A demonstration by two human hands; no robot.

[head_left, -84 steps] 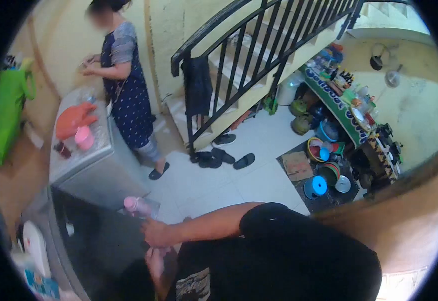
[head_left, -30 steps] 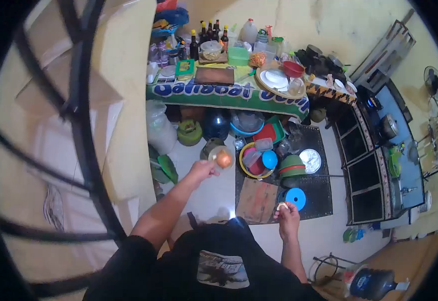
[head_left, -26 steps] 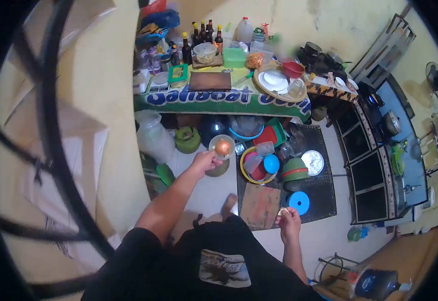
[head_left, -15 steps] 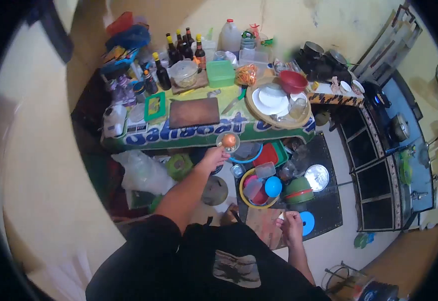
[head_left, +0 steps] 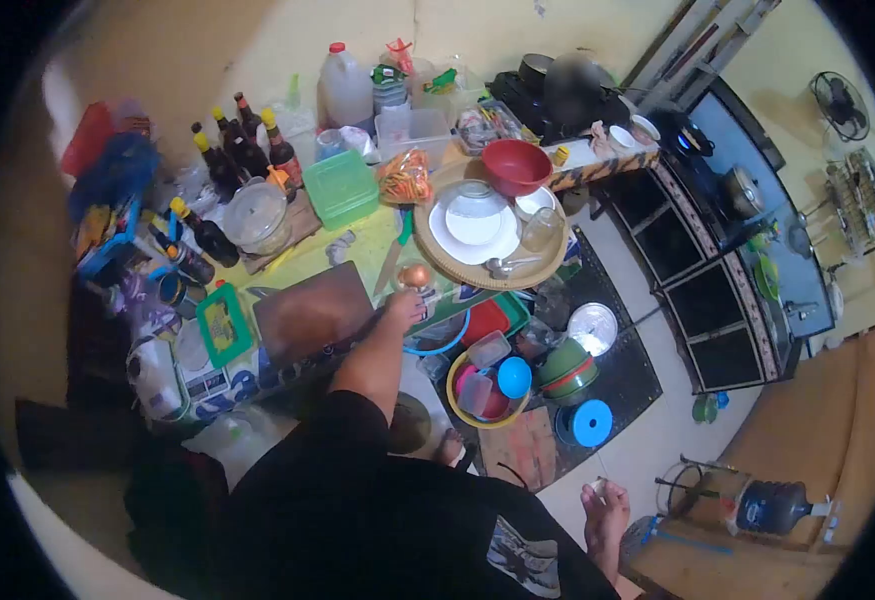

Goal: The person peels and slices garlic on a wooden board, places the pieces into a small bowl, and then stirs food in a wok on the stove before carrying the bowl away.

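My left hand point(head_left: 404, 308) is closed on the near rim of a small clear bowl point(head_left: 431, 293), just above the front edge of the table. A brown onion point(head_left: 414, 276) sits in it; what else the bowl holds is blurred. Beside it on the table lie a dark cutting board point(head_left: 314, 312) and a green-handled knife point(head_left: 394, 250). My right hand point(head_left: 609, 515) is low at my right side, fingers pinched around a small whitish piece point(head_left: 598, 486) too small to name.
A round woven tray point(head_left: 427, 238) with plates and a red bowl point(head_left: 517, 167) stands right of the onion. Bottles point(head_left: 282, 150) and a green container point(head_left: 341, 189) line the back. On the floor are a yellow basin point(head_left: 454, 385) of plastic bowls and a blue-lidded container point(head_left: 591, 423).
My view has swung to the right. The left hand with the bowl and onion has come nearer the tray side of the table. The right hand has moved further right and lower.
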